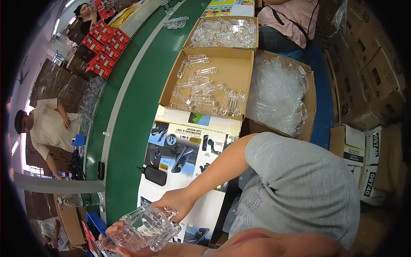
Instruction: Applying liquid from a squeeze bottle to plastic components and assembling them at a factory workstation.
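Note:
A clear plastic box-like moulded piece (147,227), with knobs and rods along its edges, is held up at the lower left. Its exact kind is hard to make out. My left hand (114,240) is wrapped around its far left side, the fingers seen partly through the plastic. From the upper right, my right hand (177,203) grips its near edge with bent fingers; a small clear knobbed end shows beside the fingertips. Beneath my hands lies a printed white cardboard sheet (209,201). A black rectangular device with a short stub (154,176) rests on it.
Beyond the sheet, a shallow cardboard tray (233,55) holds several clear plastic rods, with a fuller tray (186,43) behind. A carton of clear bags (278,94) stands beside them. The green conveyor (132,115) runs along the left; other people sit and stand around, near red boxes (102,49).

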